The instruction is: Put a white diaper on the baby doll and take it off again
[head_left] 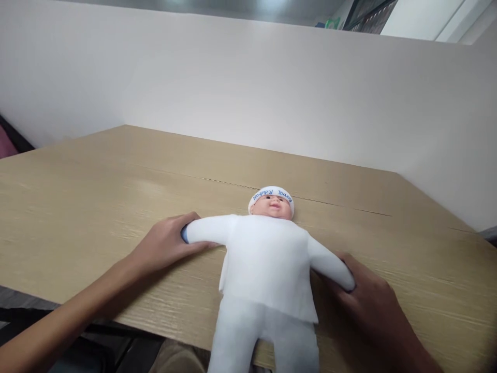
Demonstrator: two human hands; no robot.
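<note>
A baby doll [267,264] in a white suit and a white headband lies on its back on the wooden table [97,197], its legs hanging over the near edge. My left hand [166,243] is closed round the end of the doll's left-side sleeve, where a bit of blue shows. My right hand [368,305] grips the end of the other sleeve, its fingers curled under the cuff. Both of the doll's arms are spread outward.
White partition walls [272,88] stand close behind and to the right of the table. A seam runs across the tabletop behind the doll's head. A dark and pink object [8,142] shows at the far left edge.
</note>
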